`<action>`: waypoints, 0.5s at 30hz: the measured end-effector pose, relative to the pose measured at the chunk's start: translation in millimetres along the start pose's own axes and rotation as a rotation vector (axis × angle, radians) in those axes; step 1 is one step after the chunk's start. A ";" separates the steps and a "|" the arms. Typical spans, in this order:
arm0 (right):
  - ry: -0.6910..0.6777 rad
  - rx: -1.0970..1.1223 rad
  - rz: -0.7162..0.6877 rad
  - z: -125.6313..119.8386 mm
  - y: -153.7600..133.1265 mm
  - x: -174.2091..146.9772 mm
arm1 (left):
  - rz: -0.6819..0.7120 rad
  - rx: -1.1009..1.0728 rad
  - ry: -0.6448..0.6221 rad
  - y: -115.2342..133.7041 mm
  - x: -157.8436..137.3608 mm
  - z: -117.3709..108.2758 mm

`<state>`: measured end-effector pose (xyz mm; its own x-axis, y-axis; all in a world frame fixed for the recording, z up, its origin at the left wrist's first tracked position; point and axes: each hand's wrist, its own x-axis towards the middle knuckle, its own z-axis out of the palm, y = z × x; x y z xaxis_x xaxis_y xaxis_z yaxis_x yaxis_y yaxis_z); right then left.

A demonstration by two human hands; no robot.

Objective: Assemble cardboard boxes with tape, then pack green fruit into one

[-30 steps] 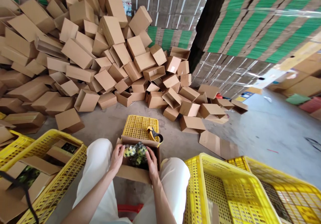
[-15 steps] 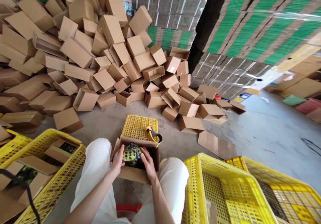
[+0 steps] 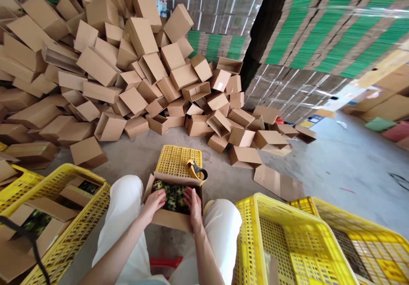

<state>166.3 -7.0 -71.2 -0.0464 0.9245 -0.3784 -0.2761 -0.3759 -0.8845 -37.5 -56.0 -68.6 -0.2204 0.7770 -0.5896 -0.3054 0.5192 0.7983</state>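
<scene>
Between my knees sits an open cardboard box (image 3: 172, 220), with several dark items with yellow-green spots (image 3: 172, 196) inside. They look wrapped in clear plastic; their exact kind is unclear. My left hand (image 3: 154, 201) reaches over the box's left side, its fingers extended on or just above the items there. At the right inner side, my right hand (image 3: 193, 206) is open, with its fingers stretched along the items. Neither hand grips anything. Just beyond the box, a yellow and black tape dispenser (image 3: 196, 170) lies on an upturned yellow crate (image 3: 172, 159).
Loose cardboard boxes (image 3: 134, 102) form a large pile ahead. A yellow crate (image 3: 79, 229) at left holds cartons of similar dark items. More yellow crates (image 3: 252, 234) stand at right. Bundled flat cardboard (image 3: 297, 33) is stacked behind. A red stool edge (image 3: 164, 262) shows below me.
The spotted item that was held up between both hands now lies among the others in the box. My hands have let go and moved apart, fingers over the contents.
</scene>
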 end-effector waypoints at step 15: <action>0.046 -0.054 -0.034 -8.2 5.6 -1.0 | 0.107 0.674 -0.021 -10.1 31.5 63.5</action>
<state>172.7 -10.6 -78.0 0.0063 0.9333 -0.3591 -0.2244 -0.3487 -0.9100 17.4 -14.2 -87.5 -0.1974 0.8398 -0.5058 0.3623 0.5419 0.7583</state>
